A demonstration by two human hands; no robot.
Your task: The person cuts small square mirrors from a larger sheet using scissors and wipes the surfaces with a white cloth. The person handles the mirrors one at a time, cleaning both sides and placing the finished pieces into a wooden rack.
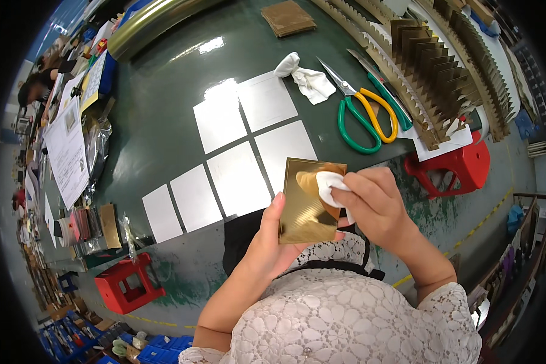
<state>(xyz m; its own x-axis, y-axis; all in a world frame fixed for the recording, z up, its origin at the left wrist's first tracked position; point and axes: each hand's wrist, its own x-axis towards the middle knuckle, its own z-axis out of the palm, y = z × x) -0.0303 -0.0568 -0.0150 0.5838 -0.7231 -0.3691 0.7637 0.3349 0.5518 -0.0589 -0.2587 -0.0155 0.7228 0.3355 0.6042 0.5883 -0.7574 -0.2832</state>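
Observation:
My left hand holds a shiny gold rectangular card upright by its lower left edge, thumb along its side. My right hand presses a small white cloth pad against the card's upper right face. Both hands are raised over my lap, just in front of the dark green table.
Several white rectangular cards lie in rows on the table. A crumpled white cloth, green and yellow scissors, a brown card stack and racks of folded gold cards lie beyond. Red stools stand on the floor. Another person sits at far left.

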